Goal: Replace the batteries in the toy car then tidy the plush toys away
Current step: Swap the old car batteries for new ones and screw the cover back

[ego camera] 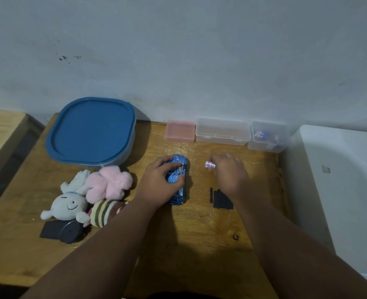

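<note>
At frame centre my left hand (161,180) has its grip clenched over the blue toy car (177,180) on the tabletop (199,234). My right hand (227,171) pinches a battery (210,164) just right of it. Plush toys (87,195) lie lower left.

Both bare forearms reaching forward from the bottom edge, converging slightly toward the middle. Left hand (160,180) palm down, fingers and thumb curled over and clamped around the blue toy car (176,180), pressing it to the wooden table (199,244), wrist bent a little inward. Right hand (228,171) palm down and farther right, well apart from the left, knuckles up, fingertips pinching a small white battery (210,164) that pokes out on the left side of the hand, wrist straight in line with the forearm.
</note>
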